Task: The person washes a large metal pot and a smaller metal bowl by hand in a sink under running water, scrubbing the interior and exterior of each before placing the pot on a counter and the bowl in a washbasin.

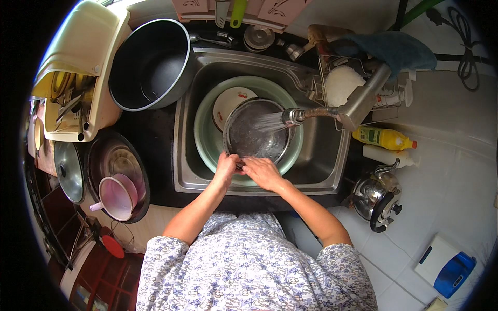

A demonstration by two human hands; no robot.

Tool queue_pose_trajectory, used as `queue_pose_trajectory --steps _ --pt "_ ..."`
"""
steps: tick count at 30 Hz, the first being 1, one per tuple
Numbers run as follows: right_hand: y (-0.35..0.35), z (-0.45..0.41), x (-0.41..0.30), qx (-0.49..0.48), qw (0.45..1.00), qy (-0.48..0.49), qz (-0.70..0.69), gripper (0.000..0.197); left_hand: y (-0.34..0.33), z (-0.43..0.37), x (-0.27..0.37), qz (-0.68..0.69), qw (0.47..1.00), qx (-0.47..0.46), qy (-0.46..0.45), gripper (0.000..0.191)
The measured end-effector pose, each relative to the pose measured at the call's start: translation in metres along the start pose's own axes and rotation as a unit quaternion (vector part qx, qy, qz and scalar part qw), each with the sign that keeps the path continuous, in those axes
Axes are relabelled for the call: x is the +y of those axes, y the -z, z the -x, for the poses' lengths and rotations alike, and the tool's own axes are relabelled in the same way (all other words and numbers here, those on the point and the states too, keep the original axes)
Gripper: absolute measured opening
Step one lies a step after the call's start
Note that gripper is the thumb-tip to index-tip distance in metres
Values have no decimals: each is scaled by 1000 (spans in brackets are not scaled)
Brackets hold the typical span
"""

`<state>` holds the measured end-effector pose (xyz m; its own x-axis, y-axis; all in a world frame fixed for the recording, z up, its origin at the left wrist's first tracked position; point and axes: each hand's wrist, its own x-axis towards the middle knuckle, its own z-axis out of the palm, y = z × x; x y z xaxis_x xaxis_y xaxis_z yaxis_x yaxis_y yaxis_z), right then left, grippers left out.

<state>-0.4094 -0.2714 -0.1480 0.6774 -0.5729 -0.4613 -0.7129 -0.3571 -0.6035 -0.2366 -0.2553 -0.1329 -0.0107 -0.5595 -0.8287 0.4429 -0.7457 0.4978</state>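
Observation:
A dark round metal pan (253,130) is tilted over a pale green plastic basin (200,132) in a stainless steel sink (325,151). Water streams into the pan from a flexible-necked faucet (297,116). My left hand (227,167) grips the pan's near edge, thumb on top. Beside it, my right hand (261,172) lies against the same edge with fingers stretched out; whether it grips is unclear. Partly hidden behind the pan, a white plate (229,102) with red marks rests in the basin.
Left of the sink stand a large dark pot (155,66), a cream dish rack (109,89) with utensils, and a wide pan (140,186) holding a pink saucepan (116,196). On the right are a wire caddy (325,83), a yellow bottle (381,138) and a steel kettle (373,194).

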Motion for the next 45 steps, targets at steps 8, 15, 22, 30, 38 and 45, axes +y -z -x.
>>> queue_pose_trajectory --steps 8,15,22,30,38,45 --pt "70 3 78 40 973 -1 228 65 15 1 10 -84 995 -29 50 34" --pt "27 13 1 -83 984 -83 132 54 3 8 15 -51 998 -30 37 32" --pt "59 22 23 -77 991 30 104 44 4 19 10 -43 997 -17 61 35" --pt "20 28 -8 -33 999 -10 -6 52 5 11 3 -29 997 -35 57 35" --pt "39 42 35 89 969 27 230 54 1 31 2 -19 999 -4 43 34" --pt "10 36 -14 -46 992 27 -111 52 7 33 -3 -11 996 -39 77 40"
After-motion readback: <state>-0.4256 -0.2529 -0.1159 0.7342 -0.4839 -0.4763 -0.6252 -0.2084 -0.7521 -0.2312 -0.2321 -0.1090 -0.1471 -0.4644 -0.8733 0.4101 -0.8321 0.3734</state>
